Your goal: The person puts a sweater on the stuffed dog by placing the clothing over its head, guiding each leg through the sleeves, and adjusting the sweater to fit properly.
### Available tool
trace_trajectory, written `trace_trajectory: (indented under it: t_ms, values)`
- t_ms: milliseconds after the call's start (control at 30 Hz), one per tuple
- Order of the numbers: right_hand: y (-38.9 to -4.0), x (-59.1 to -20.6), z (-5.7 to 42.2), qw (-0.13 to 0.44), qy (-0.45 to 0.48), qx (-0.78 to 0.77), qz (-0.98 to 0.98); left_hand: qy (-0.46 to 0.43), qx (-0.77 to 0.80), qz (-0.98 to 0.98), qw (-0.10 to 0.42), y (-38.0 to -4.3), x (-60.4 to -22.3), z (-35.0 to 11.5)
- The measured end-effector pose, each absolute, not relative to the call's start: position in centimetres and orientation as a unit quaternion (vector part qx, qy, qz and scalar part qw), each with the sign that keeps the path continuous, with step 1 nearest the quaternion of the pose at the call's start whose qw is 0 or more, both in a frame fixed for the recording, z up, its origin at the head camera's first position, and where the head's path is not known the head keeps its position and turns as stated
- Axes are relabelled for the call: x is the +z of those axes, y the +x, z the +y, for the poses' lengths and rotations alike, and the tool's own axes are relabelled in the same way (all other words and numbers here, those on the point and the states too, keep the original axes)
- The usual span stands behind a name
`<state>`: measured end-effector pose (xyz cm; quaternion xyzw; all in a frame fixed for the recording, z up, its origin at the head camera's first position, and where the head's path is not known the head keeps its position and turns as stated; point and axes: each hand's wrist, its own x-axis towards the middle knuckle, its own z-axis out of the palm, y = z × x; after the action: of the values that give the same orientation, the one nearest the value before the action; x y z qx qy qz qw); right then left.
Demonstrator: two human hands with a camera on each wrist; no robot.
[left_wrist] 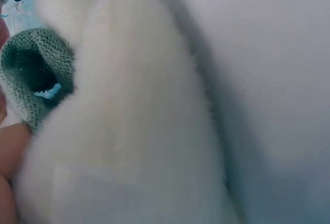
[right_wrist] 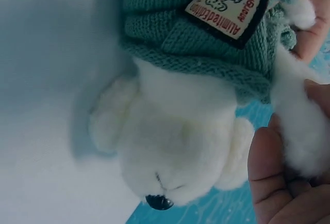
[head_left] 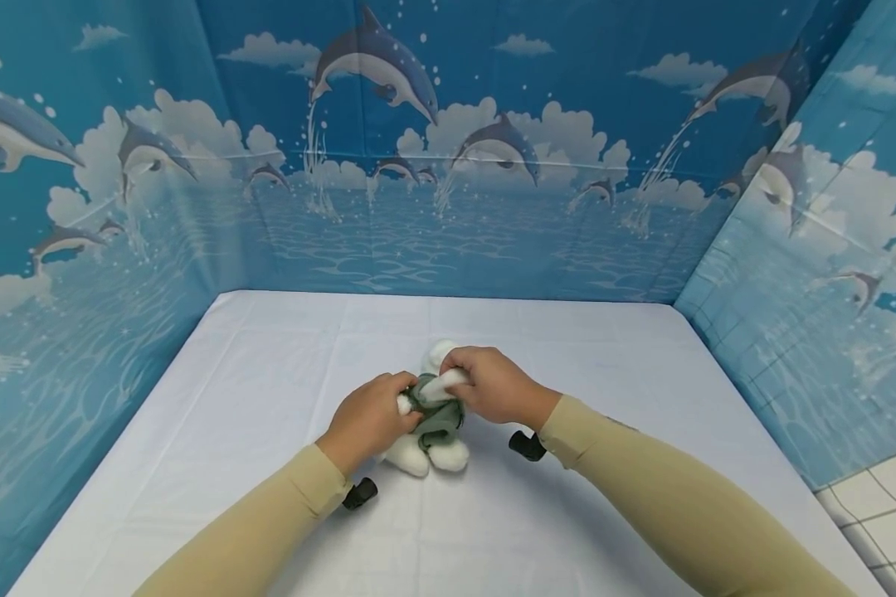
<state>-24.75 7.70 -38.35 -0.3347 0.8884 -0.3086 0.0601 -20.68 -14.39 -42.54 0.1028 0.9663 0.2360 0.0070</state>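
Observation:
A white plush bear in a green knit sweater lies on the white table, feet toward me. My right hand grips one white furry arm of the bear, thumb and fingers curled round it. On the sweater's left side, my left hand pinches the knit beside a small white paw. The right wrist view shows the bear's black nose and a stitched label on the sweater. A hollow knit opening shows near the left fingers in the left wrist view.
The white-clothed table spreads round the bear. Blue dolphin-printed curtains stand at its back and both sides. A black wrist device hangs below each sleeve, one on the left and one on the right.

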Motion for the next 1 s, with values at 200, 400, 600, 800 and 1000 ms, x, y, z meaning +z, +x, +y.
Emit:
trace_trajectory:
  t_ms: [200, 400, 600, 800, 1000]
  values:
    - [-24.8, -38.6, 8.3, 0.057, -0.338, -0.318, 0.884, 0.104, 0.235, 0.966, 0.012, -20.2, -42.4, -14.7]
    - [-24.9, -38.8, 8.5, 0.059, -0.343, -0.325, 0.880, 0.105, 0.235, 0.966, 0.016, -20.1, -42.2, -14.8]
    - [-24.9, -38.8, 8.5, 0.063, -0.343, -0.325, 0.879, 0.100, 0.242, 0.965, 0.014, -20.0, -42.3, -15.0]
    - [-24.9, -38.7, 8.7, 0.072, -0.341, -0.317, 0.882, 0.096, 0.261, 0.960, 0.031, -20.0, -42.5, -15.4]
    - [-24.8, -38.6, 8.8, 0.074, -0.338, -0.314, 0.884, 0.110, 0.271, 0.955, 0.039, -20.2, -42.9, -15.7]
